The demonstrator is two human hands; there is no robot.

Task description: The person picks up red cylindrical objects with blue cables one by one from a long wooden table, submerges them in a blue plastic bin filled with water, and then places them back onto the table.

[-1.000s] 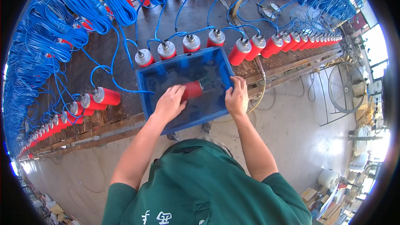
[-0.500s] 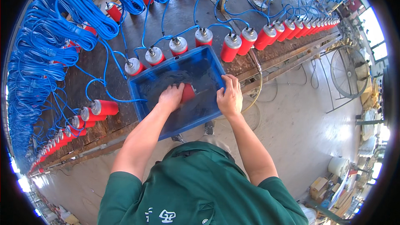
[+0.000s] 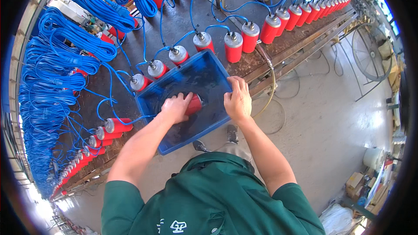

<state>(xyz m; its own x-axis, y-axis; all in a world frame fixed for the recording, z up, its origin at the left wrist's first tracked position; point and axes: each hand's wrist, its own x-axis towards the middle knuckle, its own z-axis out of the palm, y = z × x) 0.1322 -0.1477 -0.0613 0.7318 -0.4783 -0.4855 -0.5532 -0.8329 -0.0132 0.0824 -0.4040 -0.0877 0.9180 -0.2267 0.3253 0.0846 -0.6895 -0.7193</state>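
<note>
My left hand (image 3: 176,108) is down in a blue plastic tub (image 3: 162,149) of water, its fingers closed round a red cylinder (image 3: 194,104) with a metal end. The cylinder lies on its side, and the water blurs its outline. A blue cable (image 3: 141,117) runs over the tub's left wall towards that hand; its end is hidden. At the tub's right wall, my right hand (image 3: 238,100) grips the rim with its fingers bent over the edge.
Red cylinders with silver tops (image 3: 250,37) line the bench edge on both sides, wired to blue cables. Coiled blue cable bundles (image 3: 93,0) crowd the far left. A metal fitting with a yellowish hose (image 3: 274,72) hangs off the bench near a fan (image 3: 372,52).
The view has turned slightly, shifting the bench and tub in the picture. In the water, the red cylinder shows more of its length. Both hands keep their holds.
</note>
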